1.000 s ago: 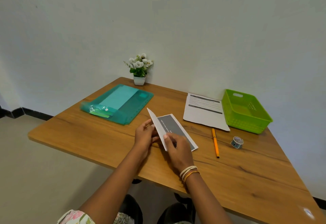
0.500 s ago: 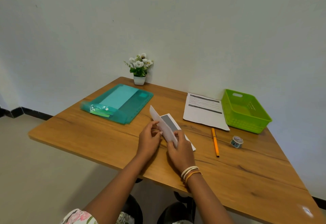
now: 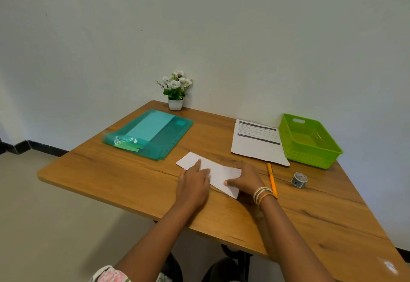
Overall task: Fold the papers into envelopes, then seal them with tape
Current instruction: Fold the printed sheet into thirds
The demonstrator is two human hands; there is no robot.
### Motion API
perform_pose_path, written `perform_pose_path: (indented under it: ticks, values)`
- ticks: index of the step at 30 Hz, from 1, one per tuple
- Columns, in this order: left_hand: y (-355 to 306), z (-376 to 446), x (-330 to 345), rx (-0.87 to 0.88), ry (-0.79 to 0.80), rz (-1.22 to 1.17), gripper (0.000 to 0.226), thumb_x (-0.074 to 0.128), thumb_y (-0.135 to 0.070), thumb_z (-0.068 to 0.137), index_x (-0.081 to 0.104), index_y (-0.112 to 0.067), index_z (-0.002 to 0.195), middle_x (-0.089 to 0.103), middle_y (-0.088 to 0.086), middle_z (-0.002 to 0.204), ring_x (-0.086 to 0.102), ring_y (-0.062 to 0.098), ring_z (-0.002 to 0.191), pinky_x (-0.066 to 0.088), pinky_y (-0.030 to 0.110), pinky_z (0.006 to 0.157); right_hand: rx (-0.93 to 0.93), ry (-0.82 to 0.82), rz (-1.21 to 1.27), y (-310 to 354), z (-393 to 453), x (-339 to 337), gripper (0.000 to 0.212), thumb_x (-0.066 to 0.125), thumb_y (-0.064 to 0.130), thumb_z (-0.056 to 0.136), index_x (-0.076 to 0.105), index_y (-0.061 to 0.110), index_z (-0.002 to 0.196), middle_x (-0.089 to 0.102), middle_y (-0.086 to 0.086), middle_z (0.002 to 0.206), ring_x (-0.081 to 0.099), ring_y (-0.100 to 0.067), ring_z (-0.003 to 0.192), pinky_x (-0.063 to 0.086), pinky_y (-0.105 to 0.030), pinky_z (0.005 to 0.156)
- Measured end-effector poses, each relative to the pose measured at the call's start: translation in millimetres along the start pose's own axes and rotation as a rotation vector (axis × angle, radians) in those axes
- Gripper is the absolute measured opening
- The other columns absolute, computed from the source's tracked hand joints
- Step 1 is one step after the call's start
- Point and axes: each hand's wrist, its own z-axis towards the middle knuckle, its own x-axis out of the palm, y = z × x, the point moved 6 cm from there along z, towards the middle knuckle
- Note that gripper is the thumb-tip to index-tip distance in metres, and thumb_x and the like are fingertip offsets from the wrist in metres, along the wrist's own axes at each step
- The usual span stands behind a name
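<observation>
A folded white paper (image 3: 218,174) lies flat on the wooden table (image 3: 124,177), its blank side up. My left hand (image 3: 195,181) presses down on its left half with straight fingers. On its right end rests my right hand (image 3: 244,180), fingers flat and pointing left across the sheet. A printed paper (image 3: 255,141) lies further back to the right. A small roll of patterned tape (image 3: 299,179) sits to the right of an orange pen (image 3: 271,178).
A green plastic basket (image 3: 308,141) stands at the back right. A teal plastic folder (image 3: 150,134) lies at the back left, and a small pot of white flowers (image 3: 176,90) stands against the wall. The table's near edge runs under my forearms.
The raised left flap of the paper has been folded over and laid flat, hiding the dark printed side. Both hands went from holding the flap to pressing the sheet down.
</observation>
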Motion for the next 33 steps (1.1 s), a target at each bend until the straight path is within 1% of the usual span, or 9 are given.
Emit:
perform_pose_path:
  ticks: [4,7,10,13,15,17,19,22,33]
  values:
    - [-8.4,-2.6,-4.2,0.100,-0.069,0.153,0.034,0.039,-0.034,0.099,0.060,-0.029,0.125,0.057,-0.004,0.131,0.047,0.015,0.119,0.033,0.034,0.099,-0.034,-0.163,-0.027,-1.9,4.9,-5.3,0.054,0.073,0.024,0.079,0.051,0.020,0.128,0.056,-0.006,0.129,0.053,-0.025,0.116,0.048,-0.035,0.093]
    - [-11.3,-5.5,-5.0,0.125,-0.085,0.181,0.031,0.042,-0.033,0.098,0.064,-0.028,0.118,0.059,-0.004,0.117,0.046,0.013,0.107,0.031,0.031,0.088,-0.078,-0.307,-0.158,1.6,4.0,-3.7,0.048,0.065,0.020,0.086,0.047,0.020,0.131,0.053,-0.007,0.131,0.049,-0.026,0.121,0.045,-0.038,0.097]
    - [-10.5,-3.2,-2.6,0.112,-0.042,0.211,0.031,0.044,-0.033,0.097,0.060,-0.027,0.123,0.052,-0.003,0.129,0.042,0.015,0.117,0.030,0.034,0.095,-0.111,-0.401,-0.273,7.6,-0.3,1.5,0.052,0.058,0.017,0.091,0.040,0.023,0.140,0.041,-0.008,0.144,0.040,-0.026,0.131,0.037,-0.040,0.105]
    - [-9.9,-0.6,5.3,0.118,0.061,0.215,0.043,0.036,-0.031,0.100,0.041,-0.023,0.142,0.025,-0.002,0.157,0.020,0.017,0.144,0.012,0.046,0.116,-0.177,-0.491,-0.389,14.6,-9.0,9.0,0.058,0.053,0.008,0.091,0.034,0.021,0.145,0.023,-0.009,0.156,0.022,-0.025,0.144,0.022,-0.042,0.115]
    - [-8.9,0.5,11.1,0.133,0.136,0.205,0.047,0.029,-0.028,0.102,0.029,-0.021,0.149,0.013,-0.003,0.161,0.011,0.015,0.148,0.006,0.045,0.118,-0.292,-0.450,-0.367,23.4,-14.1,21.8,0.053,0.046,0.010,0.095,0.032,0.020,0.146,0.020,-0.006,0.158,0.017,-0.021,0.146,0.017,-0.039,0.117]
    - [-6.5,1.7,15.2,0.137,0.192,0.214,0.050,0.026,-0.027,0.102,0.021,-0.020,0.151,0.012,-0.002,0.161,0.009,0.013,0.148,0.006,0.042,0.119,-0.394,-0.284,-0.321,32.1,-15.9,39.3,0.050,0.037,0.019,0.100,0.026,0.020,0.149,0.019,-0.002,0.159,0.014,-0.017,0.147,0.016,-0.036,0.118]
    - [-5.1,2.2,17.7,0.139,0.225,0.232,0.053,0.024,-0.027,0.102,0.014,-0.020,0.153,0.010,-0.002,0.161,0.006,0.013,0.148,0.005,0.041,0.120,-0.444,-0.141,-0.346,34.5,-16.3,51.2,0.049,0.029,0.027,0.102,0.022,0.020,0.150,0.017,0.001,0.159,0.013,-0.014,0.147,0.014,-0.034,0.118]
    - [-4.7,3.6,18.9,0.137,0.247,0.244,0.054,0.022,-0.029,0.102,0.010,-0.020,0.154,0.007,-0.001,0.162,0.004,0.013,0.148,0.004,0.039,0.120,-0.469,-0.052,-0.437,34.4,-16.2,52.7,0.051,0.022,0.034,0.103,0.018,0.021,0.152,0.015,0.002,0.160,0.010,-0.013,0.147,0.011,-0.034,0.118]
    - [17.0,5.9,8.3,0.051,0.225,0.250,0.054,0.023,-0.033,0.103,0.011,-0.019,0.153,0.008,-0.003,0.162,0.006,0.013,0.148,0.008,0.036,0.119,-0.312,-0.078,-0.464,14.6,-7.4,32.6,0.056,0.024,0.038,0.101,0.015,0.017,0.152,0.014,0.001,0.160,0.013,-0.015,0.147,0.014,-0.036,0.119]
